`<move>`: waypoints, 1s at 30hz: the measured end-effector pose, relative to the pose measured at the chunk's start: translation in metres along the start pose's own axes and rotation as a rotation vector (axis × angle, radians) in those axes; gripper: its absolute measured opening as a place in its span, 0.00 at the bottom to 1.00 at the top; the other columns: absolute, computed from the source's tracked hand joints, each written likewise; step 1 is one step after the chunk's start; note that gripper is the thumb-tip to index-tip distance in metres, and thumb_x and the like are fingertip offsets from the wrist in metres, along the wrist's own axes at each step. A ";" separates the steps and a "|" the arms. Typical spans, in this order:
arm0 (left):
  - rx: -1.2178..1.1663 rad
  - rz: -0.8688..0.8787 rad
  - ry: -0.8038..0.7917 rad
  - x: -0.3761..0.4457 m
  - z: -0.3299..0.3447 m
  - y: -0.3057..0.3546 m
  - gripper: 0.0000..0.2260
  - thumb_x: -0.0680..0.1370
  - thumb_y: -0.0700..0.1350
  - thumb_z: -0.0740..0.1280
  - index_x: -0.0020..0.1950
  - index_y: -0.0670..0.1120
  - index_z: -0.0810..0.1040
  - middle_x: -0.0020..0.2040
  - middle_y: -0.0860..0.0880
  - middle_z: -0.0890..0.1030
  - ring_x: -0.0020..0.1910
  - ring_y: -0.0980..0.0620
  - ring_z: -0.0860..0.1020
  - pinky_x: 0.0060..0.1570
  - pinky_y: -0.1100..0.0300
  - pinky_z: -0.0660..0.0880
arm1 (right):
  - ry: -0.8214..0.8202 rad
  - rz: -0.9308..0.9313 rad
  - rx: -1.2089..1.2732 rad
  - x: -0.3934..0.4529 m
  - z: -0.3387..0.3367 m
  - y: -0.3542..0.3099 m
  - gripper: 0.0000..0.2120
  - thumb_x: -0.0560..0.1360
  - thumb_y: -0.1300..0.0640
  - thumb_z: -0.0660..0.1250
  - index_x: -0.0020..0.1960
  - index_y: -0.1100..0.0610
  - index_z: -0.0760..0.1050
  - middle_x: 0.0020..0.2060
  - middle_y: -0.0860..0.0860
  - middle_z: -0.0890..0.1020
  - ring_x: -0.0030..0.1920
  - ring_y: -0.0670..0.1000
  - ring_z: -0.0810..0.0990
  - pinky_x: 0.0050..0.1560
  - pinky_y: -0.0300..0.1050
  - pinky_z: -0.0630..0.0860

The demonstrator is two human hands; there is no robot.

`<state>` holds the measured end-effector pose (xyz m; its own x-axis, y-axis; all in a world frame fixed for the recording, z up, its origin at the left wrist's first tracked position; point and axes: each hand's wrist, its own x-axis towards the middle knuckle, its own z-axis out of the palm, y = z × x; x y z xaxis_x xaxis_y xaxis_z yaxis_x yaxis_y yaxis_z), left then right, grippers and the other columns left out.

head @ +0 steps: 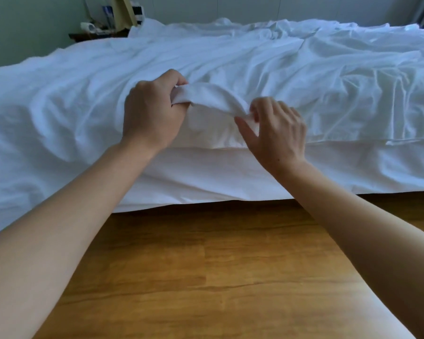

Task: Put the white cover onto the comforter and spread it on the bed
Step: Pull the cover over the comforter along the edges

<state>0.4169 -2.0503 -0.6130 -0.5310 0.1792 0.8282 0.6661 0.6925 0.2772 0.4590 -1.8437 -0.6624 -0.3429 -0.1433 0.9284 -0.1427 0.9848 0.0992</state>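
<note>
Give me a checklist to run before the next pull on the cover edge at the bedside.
1. Left hand grips a bunched fold of the white cover: ok.
2. Right hand pinches the same edge: ok.
3. Comforter fully inside the cover: cannot tell.
4. Cover spread flat on the bed: not ok, wrinkled and bunched.
5. Wooden floor under the arms free of obstacles: ok.
</note>
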 end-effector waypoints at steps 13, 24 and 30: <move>0.088 -0.149 0.007 0.032 -0.033 -0.007 0.11 0.78 0.43 0.60 0.58 0.48 0.78 0.53 0.46 0.81 0.52 0.42 0.76 0.43 0.56 0.68 | -0.029 0.544 0.119 0.053 -0.008 0.039 0.13 0.80 0.54 0.54 0.52 0.62 0.73 0.42 0.59 0.80 0.45 0.62 0.75 0.38 0.45 0.56; 0.326 0.656 0.196 -0.021 -0.007 -0.013 0.18 0.75 0.35 0.62 0.63 0.49 0.69 0.58 0.43 0.69 0.43 0.42 0.73 0.29 0.50 0.71 | 0.179 0.666 0.272 0.097 -0.036 0.039 0.17 0.78 0.56 0.54 0.33 0.50 0.51 0.25 0.45 0.59 0.32 0.48 0.60 0.36 0.41 0.54; 0.559 0.506 -0.042 -0.020 0.012 -0.040 0.07 0.78 0.43 0.65 0.45 0.44 0.82 0.60 0.39 0.74 0.42 0.40 0.73 0.34 0.48 0.71 | 0.077 0.640 0.198 0.096 -0.034 0.039 0.17 0.78 0.56 0.54 0.33 0.51 0.52 0.26 0.46 0.61 0.31 0.48 0.64 0.33 0.44 0.53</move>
<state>0.3946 -2.0728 -0.6460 -0.2575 0.5884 0.7665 0.4745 0.7680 -0.4302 0.4522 -1.8158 -0.5569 -0.3506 0.4775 0.8056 -0.1029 0.8354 -0.5399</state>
